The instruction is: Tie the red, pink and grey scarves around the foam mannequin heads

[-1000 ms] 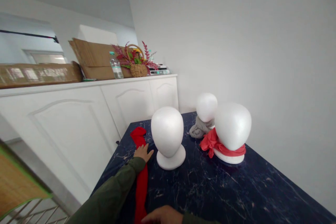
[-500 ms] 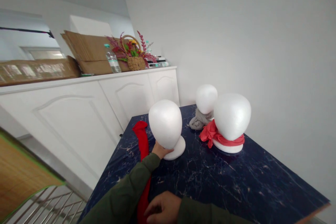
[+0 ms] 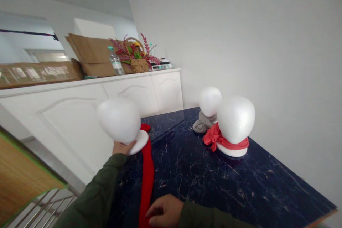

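Note:
A white foam mannequin head (image 3: 120, 117) is held tilted at the left edge of the table. My left hand (image 3: 121, 148) is closed around its neck, just above the round white base. A long red scarf (image 3: 148, 174) lies lengthwise on the table, its far end partly behind that base. My right hand (image 3: 166, 211) rests at the scarf's near end, fingers loosely curved with a gap between thumb and forefinger; the fingertips touch the red cloth.
To the right stands a foam head (image 3: 236, 119) with a coral scarf (image 3: 213, 137) round its neck. Behind it is another head (image 3: 210, 100) with a grey scarf (image 3: 203, 123). A white cabinet (image 3: 72, 114) carries cardboard, a bottle (image 3: 116, 62) and a flower basket (image 3: 139, 65).
My left hand has carried the foam head leftward across the red scarf to the table's left side, and it leans more. My right hand stays nearly where it was.

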Motion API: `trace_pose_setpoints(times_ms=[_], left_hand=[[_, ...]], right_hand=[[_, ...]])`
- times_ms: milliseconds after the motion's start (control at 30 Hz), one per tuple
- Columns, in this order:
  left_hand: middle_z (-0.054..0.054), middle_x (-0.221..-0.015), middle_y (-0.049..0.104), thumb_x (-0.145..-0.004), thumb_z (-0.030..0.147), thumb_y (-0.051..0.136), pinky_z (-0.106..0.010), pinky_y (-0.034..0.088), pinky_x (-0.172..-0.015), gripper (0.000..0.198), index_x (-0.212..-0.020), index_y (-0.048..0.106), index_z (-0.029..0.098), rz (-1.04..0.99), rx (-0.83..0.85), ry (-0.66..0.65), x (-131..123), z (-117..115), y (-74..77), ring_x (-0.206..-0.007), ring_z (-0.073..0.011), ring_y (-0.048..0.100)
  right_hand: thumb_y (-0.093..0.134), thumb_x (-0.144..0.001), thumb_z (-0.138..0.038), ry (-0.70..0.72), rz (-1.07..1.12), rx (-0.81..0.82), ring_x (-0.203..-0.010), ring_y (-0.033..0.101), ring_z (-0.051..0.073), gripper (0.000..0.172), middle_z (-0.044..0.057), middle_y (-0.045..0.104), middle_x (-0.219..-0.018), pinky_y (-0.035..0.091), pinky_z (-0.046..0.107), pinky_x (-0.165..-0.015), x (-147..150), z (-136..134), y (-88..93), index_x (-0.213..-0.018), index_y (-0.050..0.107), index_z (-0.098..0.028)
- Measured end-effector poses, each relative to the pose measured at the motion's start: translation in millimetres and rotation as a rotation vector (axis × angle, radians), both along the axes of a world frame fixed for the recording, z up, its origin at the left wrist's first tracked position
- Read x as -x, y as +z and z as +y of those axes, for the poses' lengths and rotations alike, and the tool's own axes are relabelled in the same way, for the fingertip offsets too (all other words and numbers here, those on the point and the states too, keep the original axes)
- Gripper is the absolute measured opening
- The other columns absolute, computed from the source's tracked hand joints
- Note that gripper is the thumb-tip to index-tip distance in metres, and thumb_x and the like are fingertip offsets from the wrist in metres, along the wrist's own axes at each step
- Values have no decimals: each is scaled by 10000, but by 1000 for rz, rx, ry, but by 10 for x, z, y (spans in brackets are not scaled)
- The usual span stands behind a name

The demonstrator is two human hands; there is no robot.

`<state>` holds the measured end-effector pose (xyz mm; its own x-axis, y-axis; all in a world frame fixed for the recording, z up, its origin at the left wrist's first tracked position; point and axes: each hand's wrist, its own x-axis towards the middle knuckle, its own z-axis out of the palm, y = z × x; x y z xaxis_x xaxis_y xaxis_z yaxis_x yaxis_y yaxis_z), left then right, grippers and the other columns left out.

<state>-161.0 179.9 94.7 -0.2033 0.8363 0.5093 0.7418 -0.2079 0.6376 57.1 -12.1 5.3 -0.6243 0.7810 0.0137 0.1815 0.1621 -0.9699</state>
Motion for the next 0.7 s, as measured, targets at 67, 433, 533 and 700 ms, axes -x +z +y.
trace_pose_setpoints(times_ms=[67, 433, 533, 700], left_hand=[[-219, -1176, 489, -526, 431, 653, -446, 417, -903, 771, -1134, 401, 31, -64, 27, 118, 250, -23, -17, -1084, -348, 466], [-219, -1195, 467, -515, 465, 620, -396, 324, -985, 766, -1120, 419, 41, 12, 137, 49, 612, 329, -535, -1157, -339, 398], [-210, -1170, 487, -514, 467, 616, -388, 305, -994, 746, -1106, 431, 52, 46, 137, 25, 601, 393, -595, -1156, -339, 395], [-230, -1284, 356, -494, 516, 620, -430, 289, -995, 917, -1210, 313, 31, 67, 82, 82, 467, 250, -641, -1187, -366, 345]], right_hand=[[586, -670, -312, -17, -10, -10, -646, 559, 110, 313, 26, 645, -772, 411, 182, -567, 2, 3, -4, -949, 658, -191], [582, -680, -291, -34, 37, 52, -742, 596, 138, 318, 44, 656, -861, 435, 205, -642, -24, 56, -104, -976, 642, -191], [580, -679, -282, -40, 31, 82, -739, 594, 139, 317, 41, 651, -855, 439, 214, -646, 10, 16, -81, -976, 638, -185], [540, -672, -174, -361, 50, -209, -680, 545, 112, 245, 11, 600, -780, 423, 222, -633, -156, 71, 126, -903, 619, -184]])
